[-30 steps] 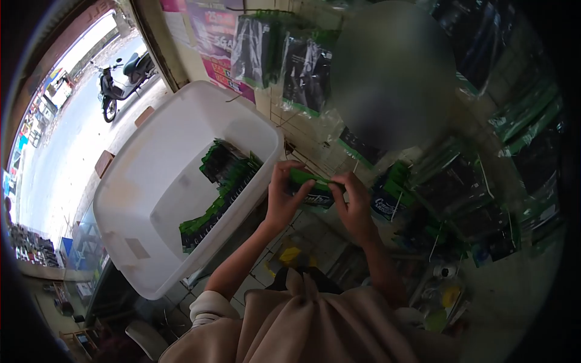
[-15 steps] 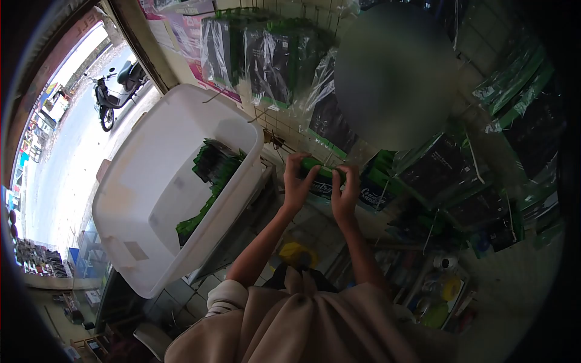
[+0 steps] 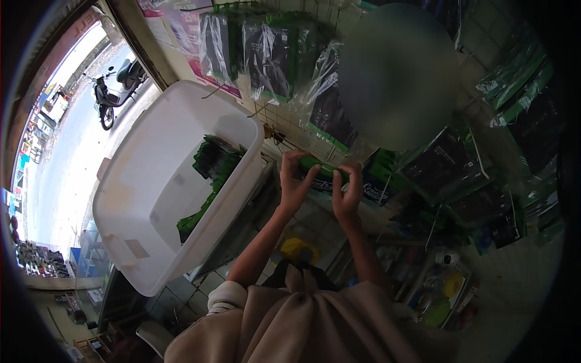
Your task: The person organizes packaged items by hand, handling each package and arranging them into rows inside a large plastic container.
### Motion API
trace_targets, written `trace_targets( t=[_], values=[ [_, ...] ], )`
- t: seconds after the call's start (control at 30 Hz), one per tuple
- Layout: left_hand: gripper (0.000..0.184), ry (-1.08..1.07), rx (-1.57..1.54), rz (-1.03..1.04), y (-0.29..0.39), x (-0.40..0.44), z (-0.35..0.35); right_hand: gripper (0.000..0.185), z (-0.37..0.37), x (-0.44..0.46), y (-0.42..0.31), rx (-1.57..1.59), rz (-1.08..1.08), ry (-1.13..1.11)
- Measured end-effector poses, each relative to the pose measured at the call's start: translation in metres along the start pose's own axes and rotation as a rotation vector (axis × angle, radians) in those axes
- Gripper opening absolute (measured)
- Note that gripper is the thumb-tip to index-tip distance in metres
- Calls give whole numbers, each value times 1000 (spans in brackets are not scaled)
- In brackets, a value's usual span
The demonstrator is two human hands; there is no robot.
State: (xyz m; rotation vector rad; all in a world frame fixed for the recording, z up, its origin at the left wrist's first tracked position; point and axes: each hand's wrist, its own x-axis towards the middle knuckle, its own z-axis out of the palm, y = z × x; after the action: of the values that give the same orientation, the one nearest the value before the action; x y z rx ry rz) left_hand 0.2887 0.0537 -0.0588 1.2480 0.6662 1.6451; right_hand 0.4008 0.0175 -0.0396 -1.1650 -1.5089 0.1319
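Observation:
My left hand [image 3: 295, 183] and my right hand [image 3: 348, 189] pinch the green top edge of a dark packet [image 3: 325, 172] from either side, thumbs toward me. White script lettering shows on the packet below the fingers; part of it is hidden behind my hands. Just right of my right hand, a similar packet in clear plastic [image 3: 376, 189] hangs by the wall. To the left stands a large white plastic tub [image 3: 130, 209] with a row of green-and-black packets [image 3: 215, 163] along its right side.
Plastic-wrapped dark packets [image 3: 266, 57] hang from a wire grid on the wall, with more packets [image 3: 436, 166] at the right. Bent hooks stick out near the tub. A shelf with jars [image 3: 436, 290] is low on the right. Outside the doorway a motorbike [image 3: 118, 91] is parked.
Both hands keep their pinch on the packet's top edge and have shifted very slightly. The packets in the tub look the same.

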Motion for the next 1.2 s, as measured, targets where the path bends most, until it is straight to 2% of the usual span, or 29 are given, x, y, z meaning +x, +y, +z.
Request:
trace_targets(
  t=[0.23,0.3,0.33,0.37,0.43,0.47,0.53,0.63,0.67,0.77,0.83,0.9,0.97,1.03,1.2],
  values=[
    [33,8,-26,-51,-44,21,5,15,22,2,50,-40,155,37],
    [33,32,31,-44,-67,31,11,25,31,-2,69,-176,123,176],
    [33,57,96,-49,-76,32,13,25,33,-3,75,-181,139,177],
    [34,48,-22,-93,-86,36,17,32,36,1,84,-155,227,215],
    [35,46,88,-85,-103,44,22,39,41,7,98,-138,331,252],
    [37,48,191,-52,-111,48,25,42,43,10,108,-138,300,299],
    [39,-5,220,-122,-114,54,29,45,43,17,118,-144,273,350],
    [39,5,26,-293,-134,55,37,48,36,23,121,-146,260,319],
    [39,24,25,-236,-170,53,31,49,34,25,121,-136,261,313],
    [38,20,77,-153,-157,54,33,53,32,22,121,-56,351,222],
    [38,14,131,-129,-140,47,26,53,33,7,116,-291,212,312],
    [35,108,511,-49,-124,28,11,52,38,-26,109,-369,189,247],
    [33,29,562,-15,-96,-7,-14,51,47,-70,93,-277,229,89],
    [33,69,530,-173,-102,-57,-51,48,58,-104,70,-206,219,-124],
    [30,208,744,-125,-15,-119,-118,44,103,-132,8,81,196,-439]
  ],
)
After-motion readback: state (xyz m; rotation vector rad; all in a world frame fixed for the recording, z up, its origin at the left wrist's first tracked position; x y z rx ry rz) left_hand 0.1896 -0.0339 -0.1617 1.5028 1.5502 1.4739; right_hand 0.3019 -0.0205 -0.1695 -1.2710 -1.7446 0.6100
